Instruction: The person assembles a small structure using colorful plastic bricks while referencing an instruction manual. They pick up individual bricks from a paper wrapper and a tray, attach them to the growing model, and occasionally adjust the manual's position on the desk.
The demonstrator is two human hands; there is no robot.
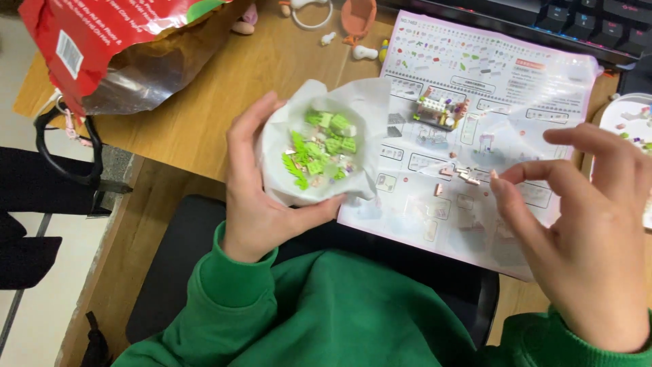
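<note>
green sleeves (326, 319) fill the near edge. the left hand (255, 183) cups a small clear plastic bag (319, 146) from below, thumb and fingers curled round its rim, with green toy bricks (322, 146) heaped inside. the right hand (584, 231) hovers over the instruction sheet (489, 88), fingers spread, thumb and forefinger pinched on a tiny pale piece (494, 175). a few small pinkish pieces (465, 175) lie on the sheet just beside those fingertips. farther up the sheet stands a small part-built brick model (440, 110). the sheet rests on the wooden tabletop (204, 102). beyond lie a red foil bag (115, 47) at the left, small toy parts (356, 27) and a dark keyboard (577, 24) at the far edge.
</note>
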